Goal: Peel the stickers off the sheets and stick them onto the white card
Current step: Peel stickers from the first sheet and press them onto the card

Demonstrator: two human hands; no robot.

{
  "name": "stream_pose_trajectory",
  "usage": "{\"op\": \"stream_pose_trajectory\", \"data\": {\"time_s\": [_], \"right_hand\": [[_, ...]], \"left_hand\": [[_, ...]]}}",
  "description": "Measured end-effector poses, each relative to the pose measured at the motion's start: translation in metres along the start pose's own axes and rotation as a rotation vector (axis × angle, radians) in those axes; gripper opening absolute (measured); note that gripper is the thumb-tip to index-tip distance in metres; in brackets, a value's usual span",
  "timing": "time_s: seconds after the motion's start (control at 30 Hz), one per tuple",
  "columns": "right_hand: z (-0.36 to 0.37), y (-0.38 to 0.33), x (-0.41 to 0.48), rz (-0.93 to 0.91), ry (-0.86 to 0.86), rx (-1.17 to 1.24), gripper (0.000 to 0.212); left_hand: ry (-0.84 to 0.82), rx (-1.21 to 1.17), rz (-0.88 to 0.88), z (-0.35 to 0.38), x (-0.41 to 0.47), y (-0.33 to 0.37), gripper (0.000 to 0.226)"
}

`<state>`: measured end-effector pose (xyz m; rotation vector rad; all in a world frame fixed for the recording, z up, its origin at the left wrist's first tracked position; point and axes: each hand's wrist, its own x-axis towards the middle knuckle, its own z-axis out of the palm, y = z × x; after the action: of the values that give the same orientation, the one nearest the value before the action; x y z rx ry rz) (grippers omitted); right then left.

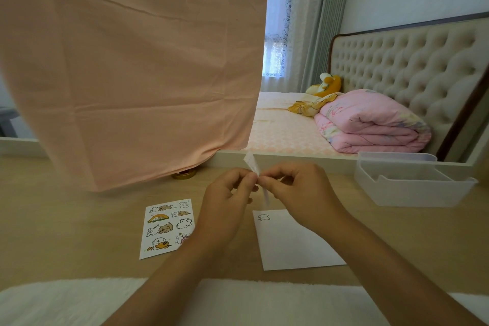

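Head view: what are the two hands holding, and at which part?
The left hand and the right hand together pinch a thin sheet near its middle, with their fingertips.

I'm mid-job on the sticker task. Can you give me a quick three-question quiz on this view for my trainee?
1. True or false: the white card already carries one sticker near its far left corner.
2. Multiple choice: the small pale sheet raised above the desk is held by A) one hand alone, B) both hands, C) neither hand.
3. Fill in: the dog sticker sheet lies flat on the table to the ___ of the card.

Key:
1. True.
2. B: the left hand and the right hand both pinch it.
3. Left.
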<state>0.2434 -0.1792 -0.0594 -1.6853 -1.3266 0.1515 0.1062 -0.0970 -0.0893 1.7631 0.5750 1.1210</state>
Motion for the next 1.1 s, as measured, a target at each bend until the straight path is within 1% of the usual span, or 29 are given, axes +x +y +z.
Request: {"op": "stream_pose_trajectory", "data": {"time_s": [0.07, 0.17, 0.3, 0.43, 0.53, 0.67, 0.8, 0.93, 1.03, 1.1], "right_hand": [[0.002, 0.000, -0.001, -0.017, 0.007, -0.034, 0.010], [0.004, 0.001, -0.001, -0.017, 0.022, -0.042, 0.009], [0.003, 0.001, -0.001, 0.027, -0.012, 0.017, 0.008], [0.003, 0.002, 0.000, 0.095, -0.072, 0.133, 0.008], [0.004, 0.003, 0.001, 0.118, -0.078, 0.166, 0.009], [0.007, 0.005, 0.000, 0.117, -0.050, 0.163, 0.010], [0.010, 0.005, -0.001, 0.032, 0.011, 0.052, 0.012], [0.011, 0.005, -0.003, 0.046, 0.015, 0.123, 0.009], [0.011, 0.007, -0.003, 0.061, 0.014, 0.143, 0.004], [0.011, 0.009, -0.003, 0.065, 0.023, 0.117, 0.004]], "left_hand": [[0.017, -0.025, -0.020, 0.001, 0.001, 0.000, 0.021], [0.017, 0.008, -0.016, 0.002, 0.001, 0.000, 0.022], [-0.007, 0.148, 0.071, -0.003, 0.002, -0.003, 0.022], [-0.020, 0.269, 0.162, -0.006, 0.004, -0.007, 0.020], [-0.015, 0.305, 0.184, -0.006, 0.005, -0.008, 0.019], [-0.025, 0.302, 0.172, -0.006, 0.006, -0.011, 0.019], [-0.036, 0.270, 0.136, -0.005, 0.006, -0.010, 0.019], [0.008, 0.132, 0.016, -0.002, 0.006, -0.007, 0.020], [-0.018, 0.117, 0.004, -0.002, 0.006, -0.010, 0.019], [-0.054, 0.123, 0.003, -0.004, 0.006, -0.012, 0.015]]}}
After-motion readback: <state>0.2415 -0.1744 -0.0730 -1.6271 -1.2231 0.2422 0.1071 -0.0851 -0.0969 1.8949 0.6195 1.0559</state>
